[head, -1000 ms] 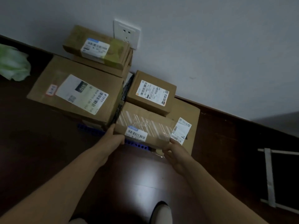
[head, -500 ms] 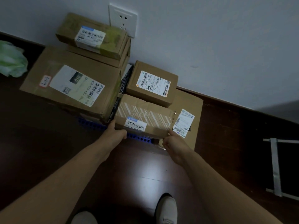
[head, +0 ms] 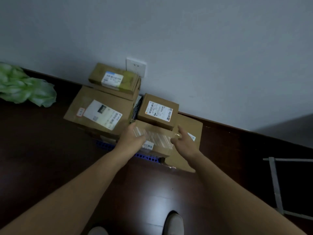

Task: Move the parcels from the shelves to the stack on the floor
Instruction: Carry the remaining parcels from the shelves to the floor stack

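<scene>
Cardboard stack (head: 79,103) sits sealed while left hand (head: 132,138) and right hand (head: 184,143), loosely spread, flank its taped parcel (head: 158,137).

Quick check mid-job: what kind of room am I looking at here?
Probably a corner of a home or small storeroom, not a warehouse: a dark wood floor, a plain painted wall with a wall socket, and labelled parcels piled low against that wall.

A plain pale grey wall (head: 203,48) fills the upper frame, with a white socket (head: 136,67) low at centre. A dark skirting (head: 237,128) meets the glossy dark wood floor (head: 42,158). The light is dim. A grey metal frame (head: 276,184) lies at lower right.
</scene>
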